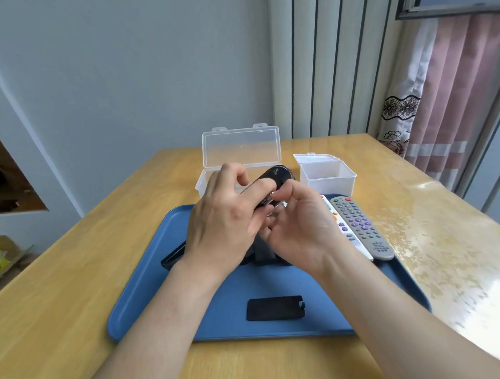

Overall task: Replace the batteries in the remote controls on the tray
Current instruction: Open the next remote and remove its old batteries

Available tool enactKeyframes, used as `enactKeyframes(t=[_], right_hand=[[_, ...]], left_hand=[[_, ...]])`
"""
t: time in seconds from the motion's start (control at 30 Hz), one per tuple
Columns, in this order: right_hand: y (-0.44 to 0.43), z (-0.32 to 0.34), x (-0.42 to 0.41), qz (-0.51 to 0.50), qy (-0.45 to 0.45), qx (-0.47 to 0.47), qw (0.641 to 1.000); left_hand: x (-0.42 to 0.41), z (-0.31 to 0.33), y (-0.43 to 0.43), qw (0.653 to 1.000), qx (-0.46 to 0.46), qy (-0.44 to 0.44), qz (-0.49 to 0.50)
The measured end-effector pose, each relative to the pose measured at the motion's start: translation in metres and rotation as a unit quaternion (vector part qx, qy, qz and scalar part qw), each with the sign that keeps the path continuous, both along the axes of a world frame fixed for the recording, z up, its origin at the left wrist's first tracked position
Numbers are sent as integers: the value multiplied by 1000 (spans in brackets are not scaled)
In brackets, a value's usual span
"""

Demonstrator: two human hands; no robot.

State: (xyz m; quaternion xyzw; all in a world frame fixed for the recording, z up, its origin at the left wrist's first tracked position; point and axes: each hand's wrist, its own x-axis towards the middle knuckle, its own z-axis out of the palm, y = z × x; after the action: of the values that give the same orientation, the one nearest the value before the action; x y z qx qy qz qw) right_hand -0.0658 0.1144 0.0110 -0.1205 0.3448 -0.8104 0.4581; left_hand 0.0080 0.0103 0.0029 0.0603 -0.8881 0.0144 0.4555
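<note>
- Head view, step in hand (a judgement): you are working a battery at the open back of the black remote (274, 175); whether it is going in or coming out cannot be read.
- To do it well: hold the remote body steady with one hand and check polarity against the compartment marks. Seat or lift the cell from the spring end, and work over the tray (161, 291) so that a dropped cell stays on it.
- Left hand (224, 218): fingers are curled round the black remote and grip it, tilted, above the tray's far edge.
- Right hand (301, 224): fingers are closely curled, with the tips at the remote's back beside a small metallic glint. You cannot tell whether they pinch a battery or only press the remote.
- Battery cover (275, 308): it lies flat near the middle of the tray's near edge, well apart from both hands.
- Grey remote (360, 228): it lies along the tray's right edge, with a white remote (332, 214) just beside it.
- Clear box (238, 145), lid raised, and small white box (327, 175): both stand on the table (76, 280) past the tray's far edge.
</note>
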Motion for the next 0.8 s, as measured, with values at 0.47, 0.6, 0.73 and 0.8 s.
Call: enactKeyframes(t=[0.47, 0.6, 0.73, 0.8], right_hand=[[23, -4, -39, -114, 632, 444, 624], [25, 4, -40, -153, 557, 344, 740], [35, 13, -50, -32, 341, 236, 910], [38, 18, -72, -109, 350, 268, 891]], left_hand=[[3, 2, -9, 817, 536, -120, -176], [-12, 4, 6, 842, 470, -184, -192], [-51, 22, 21, 875, 398, -215, -174], [-81, 34, 26, 905, 324, -234, -149]])
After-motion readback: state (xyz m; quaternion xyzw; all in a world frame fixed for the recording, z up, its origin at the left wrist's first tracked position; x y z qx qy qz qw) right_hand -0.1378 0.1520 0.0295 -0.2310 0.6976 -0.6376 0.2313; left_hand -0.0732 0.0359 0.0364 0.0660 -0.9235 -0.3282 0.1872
